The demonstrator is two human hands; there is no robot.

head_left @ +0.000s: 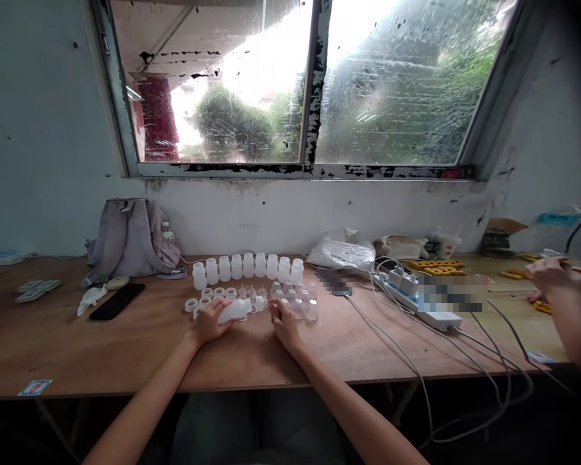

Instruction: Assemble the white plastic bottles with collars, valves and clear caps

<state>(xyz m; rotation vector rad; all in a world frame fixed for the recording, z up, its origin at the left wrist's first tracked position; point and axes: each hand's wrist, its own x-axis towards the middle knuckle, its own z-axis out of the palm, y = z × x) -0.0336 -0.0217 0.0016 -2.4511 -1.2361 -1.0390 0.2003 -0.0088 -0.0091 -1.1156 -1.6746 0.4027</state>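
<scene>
My left hand is wrapped round a frosted white baby bottle, tilted on its side with its neck to the right. Facing that neck, my right hand pinches a small white bottle ring; whether ring and neck touch I cannot tell. Behind my hands, white rings lie at the left and clear pointed teats stand in the middle. Clear dome caps are grouped by my right hand. A row of upright white bottles curves along behind them all.
To the left are a black phone and a grey backpack. A plastic-wrapped packet lies at the back. Cables run from a white power strip over the front edge. Another person's hand is at far right, near yellow parts.
</scene>
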